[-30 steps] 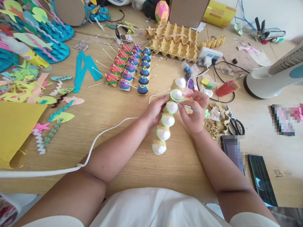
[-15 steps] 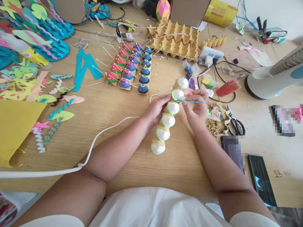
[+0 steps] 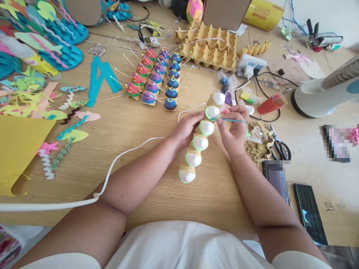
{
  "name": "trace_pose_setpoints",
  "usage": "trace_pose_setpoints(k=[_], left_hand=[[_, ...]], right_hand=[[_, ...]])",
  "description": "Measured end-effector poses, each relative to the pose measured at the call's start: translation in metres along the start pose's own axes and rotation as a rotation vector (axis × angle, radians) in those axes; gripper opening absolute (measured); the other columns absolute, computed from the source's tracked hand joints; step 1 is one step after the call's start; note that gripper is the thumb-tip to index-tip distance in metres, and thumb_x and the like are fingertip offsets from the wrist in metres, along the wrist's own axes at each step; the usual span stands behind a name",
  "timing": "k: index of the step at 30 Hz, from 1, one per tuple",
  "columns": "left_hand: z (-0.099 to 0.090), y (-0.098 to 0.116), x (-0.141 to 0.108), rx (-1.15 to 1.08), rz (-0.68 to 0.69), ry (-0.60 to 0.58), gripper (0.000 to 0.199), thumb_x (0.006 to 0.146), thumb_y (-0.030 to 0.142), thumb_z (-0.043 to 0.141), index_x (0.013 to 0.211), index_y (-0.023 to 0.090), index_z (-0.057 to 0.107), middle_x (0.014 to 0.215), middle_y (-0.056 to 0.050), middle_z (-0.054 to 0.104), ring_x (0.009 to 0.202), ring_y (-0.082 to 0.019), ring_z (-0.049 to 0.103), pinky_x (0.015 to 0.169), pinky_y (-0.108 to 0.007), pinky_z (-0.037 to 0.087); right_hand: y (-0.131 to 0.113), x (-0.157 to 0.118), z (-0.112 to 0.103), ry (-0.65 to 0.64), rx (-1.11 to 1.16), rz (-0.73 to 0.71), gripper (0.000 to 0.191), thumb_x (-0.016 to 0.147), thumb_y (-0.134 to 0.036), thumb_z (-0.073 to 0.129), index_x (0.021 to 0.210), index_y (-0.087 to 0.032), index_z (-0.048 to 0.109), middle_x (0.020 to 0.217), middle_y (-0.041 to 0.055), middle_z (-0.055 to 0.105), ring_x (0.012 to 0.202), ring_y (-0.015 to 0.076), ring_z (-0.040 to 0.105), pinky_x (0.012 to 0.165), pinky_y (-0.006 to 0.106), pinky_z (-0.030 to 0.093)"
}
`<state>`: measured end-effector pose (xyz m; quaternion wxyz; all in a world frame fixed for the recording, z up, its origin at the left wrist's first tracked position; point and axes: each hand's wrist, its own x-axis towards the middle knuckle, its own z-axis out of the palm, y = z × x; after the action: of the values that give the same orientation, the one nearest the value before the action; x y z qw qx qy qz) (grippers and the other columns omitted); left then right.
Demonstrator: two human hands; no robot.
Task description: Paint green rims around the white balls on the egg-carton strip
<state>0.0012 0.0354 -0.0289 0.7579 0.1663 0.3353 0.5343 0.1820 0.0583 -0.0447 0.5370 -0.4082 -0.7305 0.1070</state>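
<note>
A strip of egg carton cups (image 3: 198, 152) runs down the middle, several of its cups topped with white domes like soft clay. Bright green edging lines the lower rims of most domes; none shows on the top one. My left hand (image 3: 188, 127) grips the strip from the left near the second cup, some fingers hidden behind it. In my right hand (image 3: 235, 129), a thin blue stick-like tool (image 3: 237, 120) is pinched, its tip against the green edge of the second dome (image 3: 213, 112).
Painted egg-carton caterpillars (image 3: 151, 87) with pin antennae stand beyond my hands. Empty egg trays (image 3: 207, 45) lie at the back. On the right are scissors (image 3: 279, 144), a red cup of sticks (image 3: 270, 104), a power strip (image 3: 252, 62) and a white fan (image 3: 314, 93). A white cable (image 3: 126, 155) crosses left.
The view has shifted slightly. Both hands keep their holds, and the blue tool's tip stays at the second dome's edge with barely any movement.
</note>
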Motion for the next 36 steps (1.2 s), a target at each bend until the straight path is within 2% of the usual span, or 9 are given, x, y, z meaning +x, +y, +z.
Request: trace_pose_setpoints(k=[3, 7, 12, 15, 18, 22, 25, 33, 36], left_hand=[[0.001, 0.000, -0.002, 0.028, 0.039, -0.022, 0.007, 0.094, 0.025, 0.076, 0.089, 0.025, 0.082, 0.101, -0.003, 0.089, 0.094, -0.025, 0.084, 0.073, -0.030, 0.061], [0.002, 0.000, -0.003, 0.077, 0.067, -0.032, 0.012, 0.095, 0.027, 0.074, 0.088, 0.024, 0.082, 0.096, -0.003, 0.088, 0.096, -0.026, 0.083, 0.071, -0.029, 0.060], [0.001, 0.000, -0.002, -0.027, -0.009, 0.014, 0.007, 0.092, 0.031, 0.082, 0.093, 0.024, 0.082, 0.094, -0.006, 0.088, 0.096, -0.030, 0.084, 0.074, -0.033, 0.061], [0.001, 0.000, -0.001, -0.061, -0.023, 0.013, 0.004, 0.092, 0.029, 0.080, 0.095, 0.026, 0.083, 0.091, -0.006, 0.088, 0.094, -0.030, 0.084, 0.073, -0.034, 0.061], [0.001, 0.000, -0.001, -0.083, -0.034, 0.029, 0.008, 0.093, 0.030, 0.080, 0.099, 0.027, 0.083, 0.088, -0.005, 0.087, 0.091, -0.030, 0.084, 0.074, -0.034, 0.062], [0.000, 0.000, 0.000, -0.096, -0.071, 0.025, 0.016, 0.094, 0.036, 0.078, 0.108, 0.028, 0.083, 0.087, -0.003, 0.087, 0.084, -0.027, 0.084, 0.076, -0.033, 0.062], [0.000, 0.000, 0.000, -0.080, -0.065, 0.016, 0.015, 0.093, 0.035, 0.079, 0.106, 0.028, 0.083, 0.090, -0.004, 0.088, 0.084, -0.027, 0.084, 0.075, -0.034, 0.062], [0.003, 0.000, -0.004, 0.026, 0.033, -0.033, 0.002, 0.091, 0.027, 0.081, 0.092, 0.026, 0.083, 0.088, -0.001, 0.086, 0.079, -0.022, 0.079, 0.070, -0.030, 0.056], [0.002, 0.001, -0.003, 0.032, 0.021, -0.044, 0.006, 0.093, 0.026, 0.078, 0.094, 0.027, 0.084, 0.093, -0.002, 0.087, 0.088, -0.025, 0.080, 0.076, -0.033, 0.058]], right_hand=[[0.001, 0.000, 0.001, 0.009, 0.021, -0.003, 0.027, 0.098, -0.055, 0.073, 0.098, -0.028, 0.070, 0.119, 0.0081, 0.058, 0.122, 0.0291, 0.062, 0.120, 0.068, 0.048], [0.003, -0.001, 0.001, 0.015, 0.038, 0.009, 0.027, 0.098, -0.055, 0.073, 0.098, -0.028, 0.070, 0.120, 0.0081, 0.058, 0.123, 0.0292, 0.061, 0.121, 0.068, 0.047], [0.000, -0.001, 0.001, 0.019, 0.073, 0.010, 0.022, 0.097, -0.049, 0.076, 0.099, -0.028, 0.071, 0.121, 0.0067, 0.061, 0.123, 0.0277, 0.064, 0.119, 0.062, 0.050], [-0.003, 0.000, -0.001, -0.002, 0.070, -0.005, 0.020, 0.099, -0.049, 0.073, 0.099, -0.029, 0.069, 0.128, 0.0068, 0.067, 0.128, 0.0281, 0.067, 0.119, 0.062, 0.051], [-0.007, 0.001, -0.003, -0.027, 0.066, -0.009, 0.019, 0.100, -0.047, 0.072, 0.100, -0.029, 0.067, 0.133, 0.0068, 0.073, 0.131, 0.0286, 0.069, 0.118, 0.063, 0.052], [-0.009, 0.001, -0.003, -0.022, 0.088, -0.032, 0.014, 0.100, -0.041, 0.075, 0.098, -0.029, 0.067, 0.130, 0.0049, 0.078, 0.127, 0.0275, 0.072, 0.117, 0.061, 0.051], [-0.009, -0.001, -0.001, -0.022, 0.118, -0.018, 0.013, 0.100, -0.040, 0.075, 0.099, -0.029, 0.067, 0.128, 0.0043, 0.080, 0.125, 0.0269, 0.073, 0.118, 0.061, 0.051], [-0.009, -0.002, 0.003, -0.054, 0.269, 0.095, 0.023, 0.100, -0.049, 0.074, 0.101, -0.029, 0.064, 0.125, 0.0066, 0.078, 0.122, 0.0256, 0.076, 0.114, 0.057, 0.059], [-0.009, 0.000, 0.004, -0.068, 0.297, 0.101, 0.026, 0.100, -0.053, 0.074, 0.100, -0.029, 0.062, 0.124, 0.0074, 0.078, 0.120, 0.0262, 0.077, 0.111, 0.057, 0.061]])
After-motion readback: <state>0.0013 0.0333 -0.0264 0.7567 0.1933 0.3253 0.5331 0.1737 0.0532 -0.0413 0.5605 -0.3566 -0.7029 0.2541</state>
